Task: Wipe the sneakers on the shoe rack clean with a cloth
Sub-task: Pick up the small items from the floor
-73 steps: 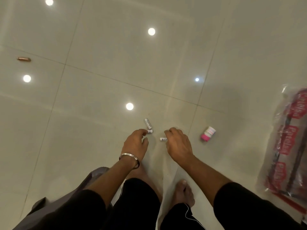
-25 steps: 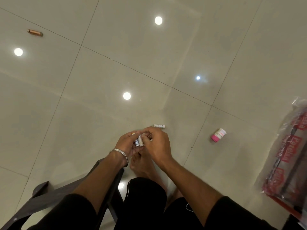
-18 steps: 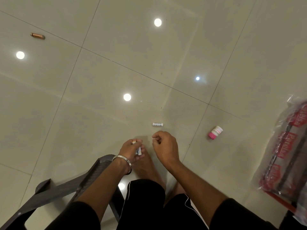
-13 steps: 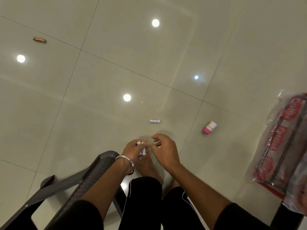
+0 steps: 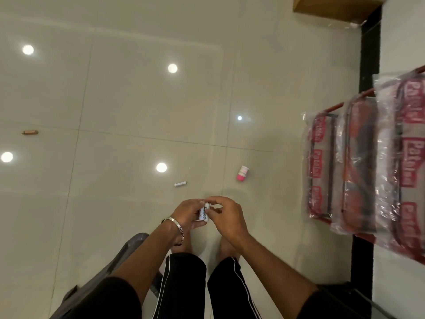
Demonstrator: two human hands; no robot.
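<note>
**— Which step are you on?**

— By my reckoning, none of the wiping yet. The shoe rack point(image 5: 331, 221) stands at three o'clock, its red rail carrying plastic-wrapped bundles point(image 5: 361, 162) with red labels. I can't tell whether those hold the sneakers, and no cloth shows anywhere. My left hand point(image 5: 187, 215) has its fingers curled round small white cylinders point(image 5: 204, 212), batteries by the look of them; my right hand point(image 5: 226, 217) pinches at the top end of them, fingertips together. So I judge this a side errand: gathering strays off the floor.

**— And next?**

— One more white cylinder point(image 5: 180, 184) lies at eleven o'clock from my hands, and a pink-and-white bottle point(image 5: 242, 173) at one o'clock. Reaching either means freeing the right hand, then turning to the rack and finding a cloth.

**— What's the room like?**

— Largest first: glossy cream floor tiles point(image 5: 138, 100) mirroring round ceiling lights; a dark post point(image 5: 369, 49) at two o'clock; a brown box point(image 5: 331, 5) at one o'clock, far up; a grey stool point(image 5: 128, 249) at seven o'clock by my leg; a small copper-coloured piece point(image 5: 30, 132) at nine o'clock.
</note>
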